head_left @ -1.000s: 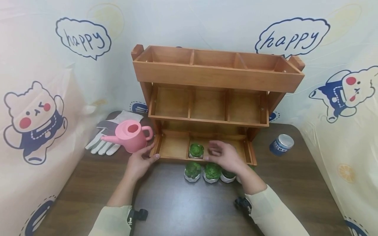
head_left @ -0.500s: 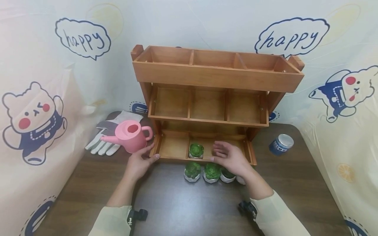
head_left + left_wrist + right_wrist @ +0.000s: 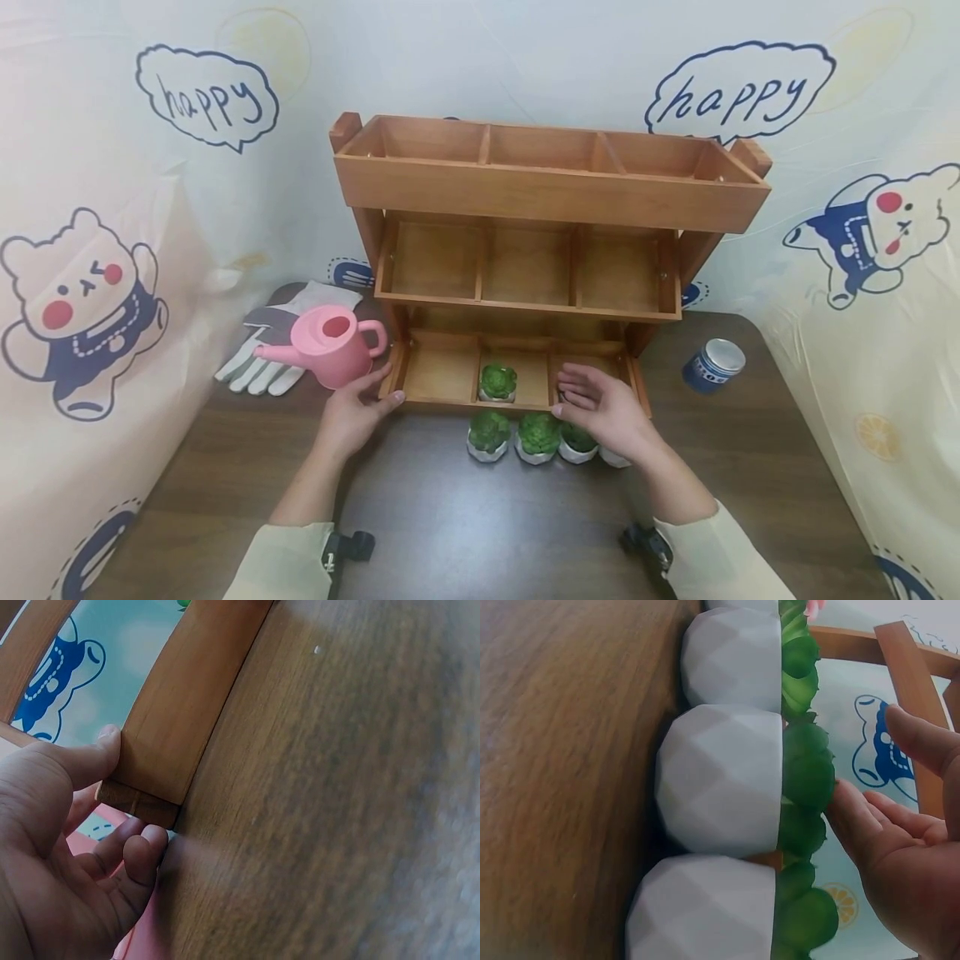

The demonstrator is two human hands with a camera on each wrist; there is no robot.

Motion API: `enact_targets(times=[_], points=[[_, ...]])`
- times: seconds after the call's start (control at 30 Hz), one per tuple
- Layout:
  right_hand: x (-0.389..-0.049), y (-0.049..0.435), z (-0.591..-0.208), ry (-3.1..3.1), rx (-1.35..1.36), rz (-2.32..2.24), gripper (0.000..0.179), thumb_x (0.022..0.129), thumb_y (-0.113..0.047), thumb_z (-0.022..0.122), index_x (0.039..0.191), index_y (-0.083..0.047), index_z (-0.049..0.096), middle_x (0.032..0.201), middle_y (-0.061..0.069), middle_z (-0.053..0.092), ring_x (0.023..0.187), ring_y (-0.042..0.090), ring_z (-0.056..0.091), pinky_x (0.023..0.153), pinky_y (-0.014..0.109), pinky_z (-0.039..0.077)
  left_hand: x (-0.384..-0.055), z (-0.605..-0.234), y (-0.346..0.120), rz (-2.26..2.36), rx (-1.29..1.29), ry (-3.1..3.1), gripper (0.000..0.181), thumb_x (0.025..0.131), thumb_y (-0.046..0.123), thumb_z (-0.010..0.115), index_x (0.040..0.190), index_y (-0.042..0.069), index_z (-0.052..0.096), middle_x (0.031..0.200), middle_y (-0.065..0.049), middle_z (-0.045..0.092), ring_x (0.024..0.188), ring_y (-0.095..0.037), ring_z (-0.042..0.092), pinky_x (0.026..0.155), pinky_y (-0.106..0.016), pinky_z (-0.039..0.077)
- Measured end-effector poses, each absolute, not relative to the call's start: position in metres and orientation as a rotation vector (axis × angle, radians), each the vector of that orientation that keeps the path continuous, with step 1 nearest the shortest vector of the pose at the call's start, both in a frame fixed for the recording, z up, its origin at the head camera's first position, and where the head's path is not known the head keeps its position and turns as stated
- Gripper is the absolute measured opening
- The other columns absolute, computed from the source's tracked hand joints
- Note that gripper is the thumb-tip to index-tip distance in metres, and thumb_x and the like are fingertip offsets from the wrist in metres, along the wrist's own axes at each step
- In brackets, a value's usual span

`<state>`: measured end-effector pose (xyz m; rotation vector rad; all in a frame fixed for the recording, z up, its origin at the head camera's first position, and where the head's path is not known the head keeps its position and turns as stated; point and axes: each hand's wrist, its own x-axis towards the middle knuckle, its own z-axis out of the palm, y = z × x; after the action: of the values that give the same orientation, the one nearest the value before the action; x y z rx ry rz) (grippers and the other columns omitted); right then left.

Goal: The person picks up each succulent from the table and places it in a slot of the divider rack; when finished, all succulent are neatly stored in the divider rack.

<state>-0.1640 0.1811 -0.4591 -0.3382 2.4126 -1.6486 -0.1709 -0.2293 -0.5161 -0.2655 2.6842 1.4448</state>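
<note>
A three-tier wooden plant stand faces me, its tiers divided into compartments. My left hand holds the bottom tier's front left corner; the left wrist view has the thumb on the edge and curled fingers around the end. One potted succulent sits in the bottom tier's middle compartment. Over that tier's right compartment my right hand hovers, fingers loosely bent, holding nothing. Several more succulents in white faceted pots line up on the table before the stand; the rightmost is partly hidden by the right hand.
A pink watering can stands left of the stand, close by my left hand. Behind it lie grey and white gloves. A blue and white tin stands on the table to the right. Printed cloth hangs around.
My right hand has shifted right along the bottom tier, away from the succulent in the middle compartment, uncovering more of the front row. The left hand has stayed at the corner.
</note>
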Motion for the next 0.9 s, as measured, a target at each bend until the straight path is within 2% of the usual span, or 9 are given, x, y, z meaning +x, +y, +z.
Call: enact_targets(times=[0.3, 0.47, 0.73, 0.9], points=[[-0.153, 0.195, -0.457, 2.454, -0.368, -1.671, 0.067, 0.091, -0.013, 0.081, 0.146, 0.006, 0.050, 0.139, 0.026, 0.061, 0.127, 0.038, 0.063, 0.102, 0.036, 0.053, -0.170, -0.516, -0.229, 1.458, -0.265, 2.671, 0.069, 0.089, 0.043, 0.082, 0.152, 0.029, 0.055, 0.155, -0.011, 0.052, 0.140, -0.041, 0.050, 0.106, -0.060, 0.047], [-0.148, 0.203, -0.456, 2.480, -0.364, -1.648, 0.067, 0.092, -0.015, 0.081, 0.147, 0.004, 0.050, 0.140, 0.024, 0.061, 0.127, 0.037, 0.063, 0.101, 0.036, 0.054, -0.169, -0.516, -0.229, 1.452, -0.264, 2.681, 0.067, 0.091, 0.039, 0.081, 0.152, 0.028, 0.056, 0.155, -0.012, 0.052, 0.138, -0.042, 0.052, 0.105, -0.061, 0.049], [-0.141, 0.221, -0.460, 2.604, -0.385, -1.561, 0.066, 0.092, -0.025, 0.082, 0.147, -0.003, 0.053, 0.139, 0.015, 0.065, 0.123, 0.033, 0.066, 0.105, 0.046, 0.051, -0.170, -0.517, -0.230, 1.464, -0.248, 2.675, 0.067, 0.091, 0.040, 0.081, 0.152, 0.028, 0.056, 0.154, -0.012, 0.053, 0.136, -0.042, 0.054, 0.106, -0.061, 0.048], [-0.136, 0.231, -0.463, 2.649, -0.372, -1.542, 0.065, 0.092, -0.023, 0.082, 0.146, -0.004, 0.054, 0.139, 0.014, 0.065, 0.124, 0.034, 0.065, 0.106, 0.046, 0.050, -0.170, -0.517, -0.230, 1.462, -0.240, 2.686, 0.067, 0.091, 0.040, 0.081, 0.151, 0.027, 0.056, 0.154, -0.012, 0.053, 0.136, -0.042, 0.054, 0.106, -0.061, 0.048]])
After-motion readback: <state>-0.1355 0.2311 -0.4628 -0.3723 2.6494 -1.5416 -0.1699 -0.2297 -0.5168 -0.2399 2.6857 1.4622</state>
